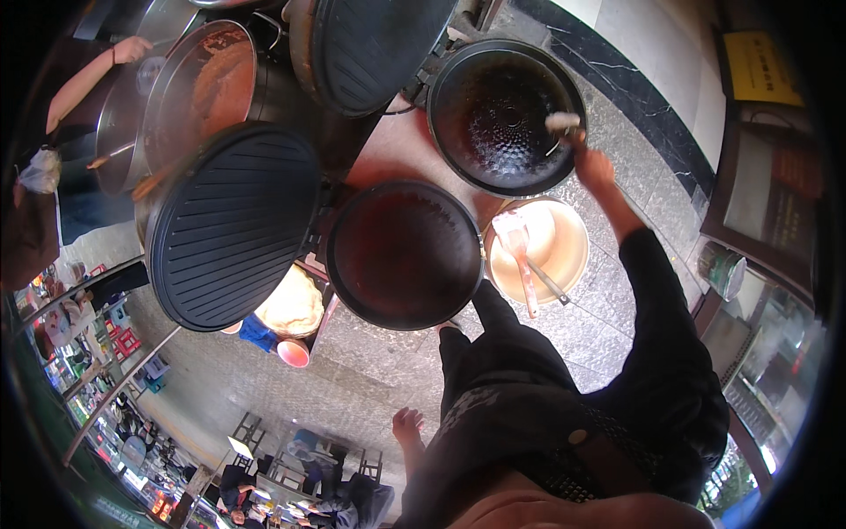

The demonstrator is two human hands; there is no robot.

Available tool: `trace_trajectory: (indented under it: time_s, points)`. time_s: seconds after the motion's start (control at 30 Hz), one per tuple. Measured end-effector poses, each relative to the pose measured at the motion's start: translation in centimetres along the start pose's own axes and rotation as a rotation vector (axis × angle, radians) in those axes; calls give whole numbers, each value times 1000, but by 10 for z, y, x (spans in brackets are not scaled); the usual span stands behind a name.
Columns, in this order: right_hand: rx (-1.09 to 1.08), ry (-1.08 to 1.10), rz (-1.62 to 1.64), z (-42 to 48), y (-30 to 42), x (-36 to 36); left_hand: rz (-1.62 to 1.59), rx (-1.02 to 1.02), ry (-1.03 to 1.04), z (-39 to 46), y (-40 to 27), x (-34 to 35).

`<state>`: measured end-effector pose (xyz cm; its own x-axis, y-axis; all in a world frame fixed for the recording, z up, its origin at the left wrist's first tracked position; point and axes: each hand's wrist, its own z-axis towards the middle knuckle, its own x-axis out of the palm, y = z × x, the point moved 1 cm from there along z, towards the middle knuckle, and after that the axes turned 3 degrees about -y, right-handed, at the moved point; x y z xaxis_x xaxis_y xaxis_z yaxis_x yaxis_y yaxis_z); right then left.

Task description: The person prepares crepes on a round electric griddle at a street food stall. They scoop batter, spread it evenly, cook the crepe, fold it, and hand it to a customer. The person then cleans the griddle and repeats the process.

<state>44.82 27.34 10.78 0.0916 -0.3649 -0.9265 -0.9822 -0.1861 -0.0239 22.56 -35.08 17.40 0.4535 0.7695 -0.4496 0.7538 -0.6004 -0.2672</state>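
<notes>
My right hand [593, 166] is closed on the handle of a blurred white-headed brush [562, 122], at the right side of a round black griddle pan [502, 152] whose bottom glistens. Below it a second round griddle pan [404, 256] lies with its surface bare and dark. Both have their ribbed lids raised, one lid [238, 228] at the left, the other lid [377, 46] at the top. My left hand [408, 423] hangs beside my body, fingers loosely curled and apart, holding nothing. A cream tub [576, 231] stands between the pans and me, a spatula [527, 271] lying across it.
A big metal pot [254, 73] of reddish-brown food is at the upper left. Near it is another person's arm [79, 89]. A pale stack of flatbread-like food [291, 303] and a red bowl [293, 353] stand below the left lid. People sit in the distance at the bottom.
</notes>
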Motion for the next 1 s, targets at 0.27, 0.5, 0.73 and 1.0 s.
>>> trace_trajectory:
  time_s: [0.27, 0.5, 0.73, 1.0]
  points:
    - [-68, -177, 372, 74, 172, -4, 40, 61, 27, -4, -17, 2]
    - [-557, 373, 355, -45, 42, 0, 30, 62, 52, 3, -23, 20]
    - [-253, 335, -205, 21, 9, -72, 15, 57, 101, -6, -31, 40]
    - [-211, 420, 454, -61, 31, -4, -4, -5, 80, 1, -9, 29]
